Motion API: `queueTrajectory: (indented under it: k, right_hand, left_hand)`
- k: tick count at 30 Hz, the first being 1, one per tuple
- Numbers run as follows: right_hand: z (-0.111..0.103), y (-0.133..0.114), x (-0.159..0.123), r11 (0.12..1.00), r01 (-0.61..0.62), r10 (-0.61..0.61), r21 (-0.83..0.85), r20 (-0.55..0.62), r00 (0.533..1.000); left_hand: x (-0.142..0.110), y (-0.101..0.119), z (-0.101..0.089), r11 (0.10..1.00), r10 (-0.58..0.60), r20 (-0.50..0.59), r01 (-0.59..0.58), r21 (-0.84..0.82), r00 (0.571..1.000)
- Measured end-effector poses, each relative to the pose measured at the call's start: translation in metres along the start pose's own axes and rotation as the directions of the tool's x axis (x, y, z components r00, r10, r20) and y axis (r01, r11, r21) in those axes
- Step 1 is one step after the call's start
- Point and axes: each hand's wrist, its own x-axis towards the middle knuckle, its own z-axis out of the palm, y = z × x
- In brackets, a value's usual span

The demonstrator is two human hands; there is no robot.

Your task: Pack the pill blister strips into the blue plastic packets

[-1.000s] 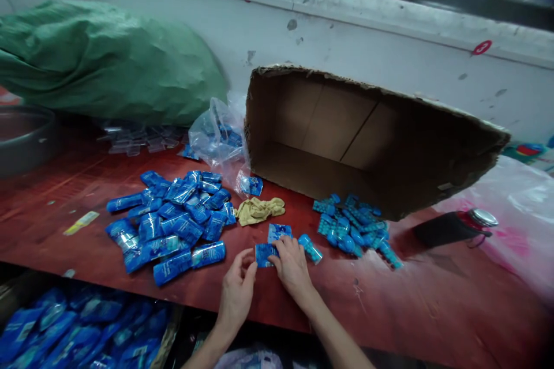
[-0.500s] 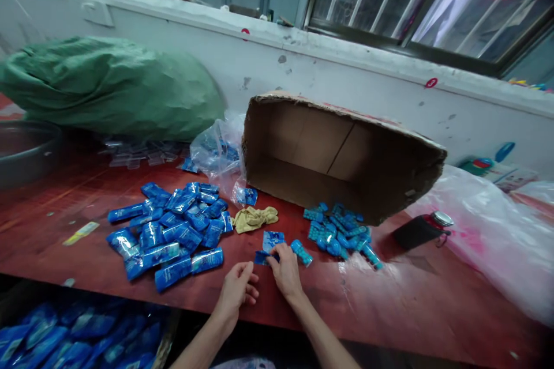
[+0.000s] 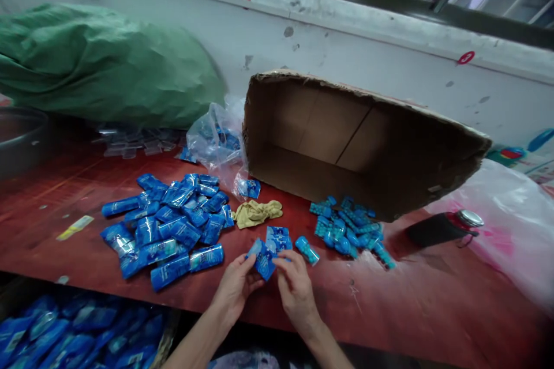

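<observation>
A flat blue printed packet is raised off the table between my hands. My left hand pinches its left edge between thumb and fingers. At the right edge, the fingertips of my right hand close on the same packet. Behind it more flat blue packets lie on the red table. Just right of them rests a small clear tube with turquoise contents. A crumpled yellowish glove or cloth lies farther back.
Filled blue packets are heaped at left, with more in a bin below the table edge. Turquoise pieces spill before a cardboard box lying on its side. A black bottle lies at right; a green sack stands behind.
My right hand has lifted a blue packet from the table towards me, and my left hand has come to grip its left side. The view has tilted down slightly.
</observation>
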Motion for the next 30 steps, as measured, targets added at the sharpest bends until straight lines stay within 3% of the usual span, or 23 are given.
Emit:
queueTrajectory:
  k: [2, 4, 7, 12, 14, 16, 18, 19, 21, 23, 26, 30]
  right_hand:
    - [-0.004, 0.004, 0.009, 0.958, -0.245, 0.250, 0.151, -0.014, 0.968]
    - [-0.001, 0.007, 0.021, 0.841, -0.449, 0.447, 0.301, 0.081, 0.891]
    - [0.011, 0.011, 0.036, 0.690, -0.587, 0.505, 0.424, 0.299, 0.810]
    - [0.022, 0.015, 0.040, 0.607, -0.669, 0.544, 0.429, 0.390, 0.743]
    - [0.017, 0.015, 0.046, 0.662, -0.647, 0.490, 0.379, 0.435, 0.756]
    - [0.012, 0.016, 0.060, 0.800, -0.543, 0.420, 0.256, 0.408, 0.811]
    - [0.013, 0.019, 0.081, 0.930, -0.368, 0.345, 0.015, 0.317, 0.883]
    - [0.016, 0.022, 0.092, 0.950, -0.282, 0.309, -0.131, 0.292, 0.905]
    - [0.028, 0.030, 0.115, 0.919, -0.162, 0.279, -0.359, 0.304, 0.911]
    - [0.043, 0.038, 0.132, 0.893, -0.127, 0.285, -0.431, 0.325, 0.902]
    - [0.053, 0.044, 0.144, 0.900, -0.120, 0.279, -0.418, 0.344, 0.897]
    - [0.032, 0.035, 0.131, 0.926, -0.099, 0.238, -0.364, 0.358, 0.903]
  left_hand:
    - [0.004, 0.001, -0.002, 0.999, 0.044, -0.052, -0.043, 0.019, 0.998]
    - [0.008, 0.000, -0.002, 0.995, 0.088, -0.080, -0.085, 0.047, 0.993]
    - [0.014, -0.002, 0.000, 0.988, 0.139, -0.083, -0.133, 0.076, 0.987]
    - [0.019, -0.006, 0.000, 0.977, 0.180, -0.031, -0.175, 0.124, 0.983]
    - [0.020, -0.006, 0.000, 0.978, 0.177, -0.061, -0.169, 0.121, 0.982]
    - [0.020, -0.005, -0.001, 0.982, 0.169, -0.081, -0.160, 0.105, 0.982]
    - [0.019, -0.005, -0.002, 0.982, 0.166, -0.082, -0.157, 0.103, 0.983]
    - [0.019, -0.004, -0.003, 0.982, 0.164, -0.084, -0.154, 0.109, 0.983]
    - [0.017, -0.003, -0.005, 0.982, 0.156, -0.090, -0.145, 0.118, 0.984]
    - [0.015, -0.002, -0.007, 0.984, 0.148, -0.097, -0.137, 0.117, 0.984]
    - [0.014, 0.002, -0.009, 0.986, 0.147, -0.125, -0.136, 0.098, 0.981]
    - [0.016, 0.006, -0.010, 0.987, 0.158, -0.179, -0.153, 0.041, 0.971]
